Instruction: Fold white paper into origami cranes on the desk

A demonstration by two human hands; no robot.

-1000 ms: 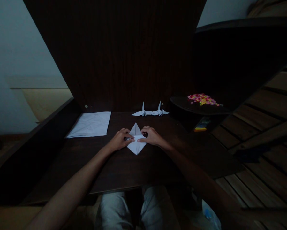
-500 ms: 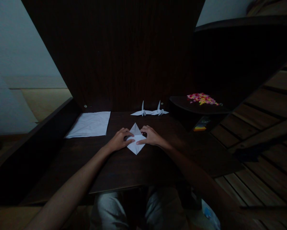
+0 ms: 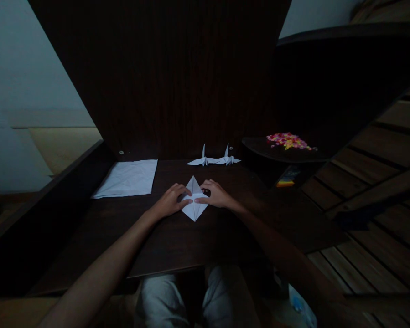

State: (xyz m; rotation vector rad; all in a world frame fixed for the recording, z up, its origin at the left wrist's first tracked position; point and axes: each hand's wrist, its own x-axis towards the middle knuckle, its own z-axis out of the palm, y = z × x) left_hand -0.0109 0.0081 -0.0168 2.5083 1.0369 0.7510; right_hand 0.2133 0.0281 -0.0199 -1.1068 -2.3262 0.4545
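A white origami paper [image 3: 194, 213], folded into a diamond with a crease down its middle, lies on the dark desk in front of me. My left hand [image 3: 172, 199] grips its left corner, the thumb pressed on top near the centre. From the other side my right hand [image 3: 216, 195] grips the right corner, its thumb also on the paper. The two thumb tips almost meet at the middle crease. Both hands' fingers partly cover the side corners. Behind the diamond stand two folded white paper cranes [image 3: 205, 161], side by side with their wings touching or overlapping.
A stack of white paper sheets [image 3: 129, 177] lies at the desk's [image 3: 170, 253] back left. On a low corner shelf [image 3: 259, 152] at right sits a heap of small pink, red and yellow pieces [image 3: 288, 141]. A raised side board [image 3: 54, 205] bounds the left; a tall panel rises behind.
My right thumb has slid up and left over the paper, closer to the left thumb. The left hand and the diamond have hardly moved.
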